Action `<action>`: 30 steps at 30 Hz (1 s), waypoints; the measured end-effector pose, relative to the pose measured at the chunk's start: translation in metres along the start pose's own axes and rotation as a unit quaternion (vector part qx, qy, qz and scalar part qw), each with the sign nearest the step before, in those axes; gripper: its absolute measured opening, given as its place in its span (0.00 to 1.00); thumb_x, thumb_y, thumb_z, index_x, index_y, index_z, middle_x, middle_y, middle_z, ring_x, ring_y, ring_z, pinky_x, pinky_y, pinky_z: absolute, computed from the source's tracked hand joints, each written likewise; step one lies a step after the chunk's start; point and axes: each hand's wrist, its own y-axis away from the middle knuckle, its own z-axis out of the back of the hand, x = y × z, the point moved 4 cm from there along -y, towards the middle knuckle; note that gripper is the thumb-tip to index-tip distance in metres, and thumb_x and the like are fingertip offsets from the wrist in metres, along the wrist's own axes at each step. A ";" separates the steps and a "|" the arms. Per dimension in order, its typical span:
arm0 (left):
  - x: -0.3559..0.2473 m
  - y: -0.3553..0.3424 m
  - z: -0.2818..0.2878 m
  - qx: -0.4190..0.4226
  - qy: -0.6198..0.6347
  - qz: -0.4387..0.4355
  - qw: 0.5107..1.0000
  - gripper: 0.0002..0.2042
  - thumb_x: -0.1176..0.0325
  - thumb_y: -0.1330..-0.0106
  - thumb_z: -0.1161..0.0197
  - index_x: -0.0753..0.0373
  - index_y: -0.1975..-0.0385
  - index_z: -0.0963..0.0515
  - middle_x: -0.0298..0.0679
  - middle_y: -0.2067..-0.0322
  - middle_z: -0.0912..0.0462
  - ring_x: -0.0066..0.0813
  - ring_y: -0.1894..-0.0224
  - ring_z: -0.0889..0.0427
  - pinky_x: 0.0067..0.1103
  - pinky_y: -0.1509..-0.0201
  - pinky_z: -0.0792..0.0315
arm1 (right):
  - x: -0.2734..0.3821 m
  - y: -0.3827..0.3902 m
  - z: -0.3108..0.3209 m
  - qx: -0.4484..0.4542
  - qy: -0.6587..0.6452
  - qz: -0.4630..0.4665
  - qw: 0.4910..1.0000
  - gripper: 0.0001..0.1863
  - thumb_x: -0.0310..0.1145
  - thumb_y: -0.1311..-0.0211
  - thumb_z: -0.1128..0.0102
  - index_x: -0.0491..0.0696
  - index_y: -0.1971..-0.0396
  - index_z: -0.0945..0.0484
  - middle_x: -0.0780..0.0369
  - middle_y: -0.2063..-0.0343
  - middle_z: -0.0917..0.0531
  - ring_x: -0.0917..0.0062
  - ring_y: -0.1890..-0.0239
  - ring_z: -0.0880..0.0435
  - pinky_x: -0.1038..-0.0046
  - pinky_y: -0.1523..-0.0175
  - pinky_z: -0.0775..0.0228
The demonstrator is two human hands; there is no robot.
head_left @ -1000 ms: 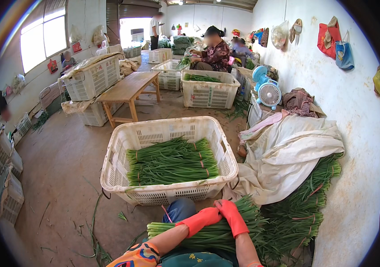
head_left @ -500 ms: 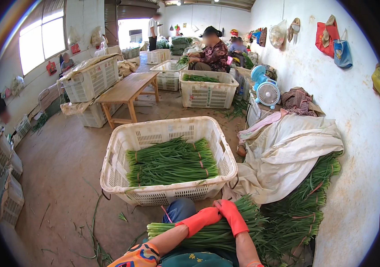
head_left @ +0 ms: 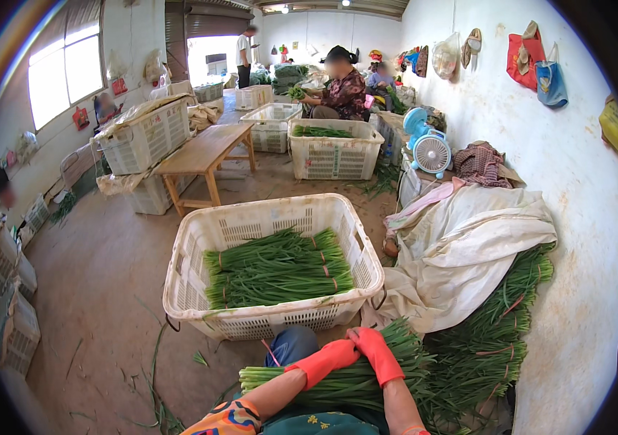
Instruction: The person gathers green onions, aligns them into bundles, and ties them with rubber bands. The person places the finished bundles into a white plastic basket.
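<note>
Stalks with pale ends pointing left and long green leaves trailing right make up one thick bunch (head_left: 349, 388), lying across the person's lap just short of the near edge of the white crate. Both hands meet on top of it: the left hand (head_left: 338, 354) and the right hand (head_left: 374, 352), in red gloves, touch each other at the fingers and rest against the stalks. Their undersides are hidden, so how tightly they close, or whether a tie sits beneath them, I cannot tell. The step in hand looks like gathering and steadying this single bunch; the next move, I judge, calls for even pressure from both sides, with the cut ends kept level and the leaves unbent. Beside the knee (head_left: 296, 344) a thin pink strip (head_left: 270, 353) sticks up. To the right, more greens (head_left: 486, 359) lie heaped, several bound with ties, partly under a pale cloth (head_left: 468, 246) that reaches the near right corner of the crate (head_left: 251, 328). Inside that crate, tied bunches (head_left: 276, 270) lie between its walls. Farther off stand a blue fan (head_left: 431, 154) and a wooden bench (head_left: 207, 151).
</note>
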 end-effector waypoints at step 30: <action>0.029 0.168 0.058 -0.088 -0.264 -0.060 0.959 0.53 0.45 0.60 0.29 0.59 0.34 0.50 0.52 0.38 0.40 0.50 0.35 0.43 0.44 0.35 0.49 | -0.136 0.236 0.151 -0.440 -0.233 -0.194 0.845 0.15 0.36 0.37 0.48 0.40 0.60 0.23 0.55 0.74 0.17 0.67 0.68 0.16 0.69 0.62 0.26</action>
